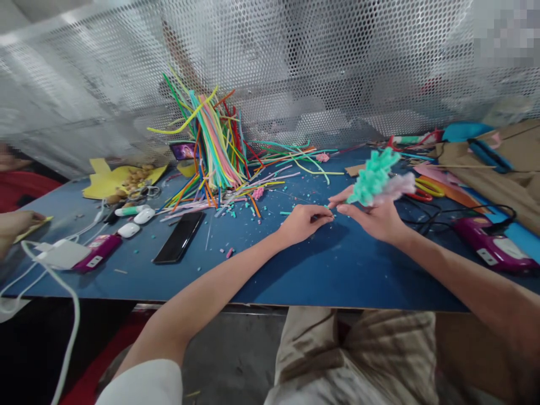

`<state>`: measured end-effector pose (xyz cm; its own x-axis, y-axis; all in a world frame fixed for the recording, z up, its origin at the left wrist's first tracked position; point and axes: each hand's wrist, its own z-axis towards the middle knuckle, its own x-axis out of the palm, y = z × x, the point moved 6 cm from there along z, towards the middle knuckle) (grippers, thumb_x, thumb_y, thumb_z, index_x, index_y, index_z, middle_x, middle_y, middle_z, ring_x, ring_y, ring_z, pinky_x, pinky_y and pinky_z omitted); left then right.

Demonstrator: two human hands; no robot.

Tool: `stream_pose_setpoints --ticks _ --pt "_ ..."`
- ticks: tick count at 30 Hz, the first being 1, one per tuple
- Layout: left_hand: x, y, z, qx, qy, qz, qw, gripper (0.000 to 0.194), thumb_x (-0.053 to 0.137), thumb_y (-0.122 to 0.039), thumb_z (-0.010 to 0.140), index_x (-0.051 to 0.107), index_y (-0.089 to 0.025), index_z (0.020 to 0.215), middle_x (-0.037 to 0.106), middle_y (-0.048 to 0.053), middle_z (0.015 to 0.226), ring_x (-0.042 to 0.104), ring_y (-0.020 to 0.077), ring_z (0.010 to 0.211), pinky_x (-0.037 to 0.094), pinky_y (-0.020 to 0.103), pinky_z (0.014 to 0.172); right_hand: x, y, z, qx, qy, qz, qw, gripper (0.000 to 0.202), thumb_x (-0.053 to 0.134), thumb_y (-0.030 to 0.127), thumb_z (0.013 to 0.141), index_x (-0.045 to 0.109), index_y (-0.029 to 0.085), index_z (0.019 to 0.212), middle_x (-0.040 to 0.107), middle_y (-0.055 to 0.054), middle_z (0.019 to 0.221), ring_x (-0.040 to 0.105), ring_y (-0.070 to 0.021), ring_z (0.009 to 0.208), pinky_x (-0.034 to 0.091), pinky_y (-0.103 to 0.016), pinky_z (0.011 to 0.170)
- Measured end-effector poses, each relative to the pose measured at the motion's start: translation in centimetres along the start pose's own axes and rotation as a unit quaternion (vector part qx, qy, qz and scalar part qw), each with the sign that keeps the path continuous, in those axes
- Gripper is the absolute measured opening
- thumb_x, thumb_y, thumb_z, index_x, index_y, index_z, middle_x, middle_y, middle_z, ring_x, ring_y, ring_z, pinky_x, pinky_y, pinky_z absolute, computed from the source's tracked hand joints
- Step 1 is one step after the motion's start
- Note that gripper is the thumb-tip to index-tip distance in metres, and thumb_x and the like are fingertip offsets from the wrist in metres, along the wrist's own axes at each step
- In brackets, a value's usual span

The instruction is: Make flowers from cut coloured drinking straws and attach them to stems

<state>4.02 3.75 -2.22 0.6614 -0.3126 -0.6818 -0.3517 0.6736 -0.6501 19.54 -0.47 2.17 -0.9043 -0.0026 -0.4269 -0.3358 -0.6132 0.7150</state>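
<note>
Right hand: its fingers hold a fuzzy bunch, green and pale purple, above the desk.
Left hand: its fingers are bent, near the right fingertips; I cannot tell if they pinch something.
Phone: black, lying left of the hands.
Pipe cleaners: many colours, standing behind the phone, before a mesh wall.
</note>
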Motion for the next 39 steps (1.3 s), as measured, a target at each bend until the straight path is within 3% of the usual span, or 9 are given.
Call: stream_pose_setpoints --ticks 6,12,17,25,28,33,39 --pt "-1.7 -0.5 -0.1 0.065 -0.047 0.056 0.995 0.021 0.052 -0.029 0.099 0.069 -0.017 0.103 0.069 0.006 0.104 0.066 0.0124 0.091 0.056 0.023 0.077 -1.7 0.1 0.3 0.013 -0.087 0.029 0.996 0.027 0.057 0.046 0.095 0.075 0.03 0.108 0.075 -0.005 0.104 0.069 -0.0246 0.098 0.056 -0.042 0.088" --pt "-2.9 0.9 -0.3 0.006 -0.083 0.061 0.995 0.02 0.051 -0.032 0.099 0.065 -0.017 0.104 0.071 0.004 0.094 0.064 0.0097 0.077 0.053 0.021 0.071 -3.2 -2.8 0.9 0.065 -0.181 0.094 0.977 0.03 0.068 0.048 0.086 0.068 0.028 0.108 0.073 -0.005 0.1 0.069 -0.0227 0.084 0.058 -0.044 0.084" --pt "-3.1 0.4 -0.7 0.026 -0.063 0.058 0.996 0.027 0.06 -0.041 0.094 0.066 -0.017 0.106 0.066 0.0 0.08 0.055 0.0079 0.065 0.05 0.021 0.067 -4.2 -4.8 1.1 0.077 -0.225 0.14 0.961 0.025 0.074 0.047 0.081 0.062 0.028 0.092 0.071 -0.004 0.094 0.071 -0.0229 0.085 0.06 -0.042 0.083" --pt "-3.6 0.6 -0.6 0.021 -0.098 0.068 0.993 0.026 0.058 -0.04 0.096 0.07 -0.017 0.1 0.069 0.003 0.087 0.059 0.0093 0.069 0.05 0.023 0.069 -4.3 -6.3 1.1 0.086 -0.217 0.132 0.963 0.029 0.072 0.049 0.082 0.061 0.028 0.099 0.071 -0.004 0.096 0.072 -0.025 0.092 0.059 -0.044 0.088" --pt "-3.7 1.2 -0.6 0.005 -0.108 0.07 0.992 0.027 0.056 -0.04 0.097 0.073 -0.019 0.096 0.073 0.004 0.093 0.064 0.0113 0.075 0.051 0.024 0.07 -4.1 -6.3 1.1 0.084 -0.214 0.123 0.965 0.029 0.072 0.049 0.082 0.063 0.028 0.098 0.071 -0.005 0.097 0.072 -0.0262 0.091 0.059 -0.046 0.086" --pt "-3.6 1.7 -0.6 -0.021 -0.099 0.104 0.989 0.023 0.061 -0.04 0.094 0.074 -0.022 0.102 0.075 0.001 0.088 0.063 0.0103 0.067 0.05 0.024 0.067 -3.8 -5.7 1.0 0.079 -0.204 0.107 0.97 0.025 0.069 0.046 0.085 0.062 0.029 0.102 0.072 -0.006 0.099 0.072 -0.0271 0.094 0.059 -0.046 0.087" --pt "-3.4 0.6 -0.6 0.04 -0.075 0.167 0.982 0.028 0.048 -0.034 0.102 0.071 -0.02 0.108 0.073 0.005 0.097 0.065 0.0129 0.084 0.051 0.028 0.084 -3.1 -4.6 0.9 0.089 -0.177 0.124 0.972 0.031 0.072 0.047 0.083 0.06 0.029 0.105 0.074 -0.005 0.096 0.073 -0.0268 0.088 0.06 -0.049 0.087"
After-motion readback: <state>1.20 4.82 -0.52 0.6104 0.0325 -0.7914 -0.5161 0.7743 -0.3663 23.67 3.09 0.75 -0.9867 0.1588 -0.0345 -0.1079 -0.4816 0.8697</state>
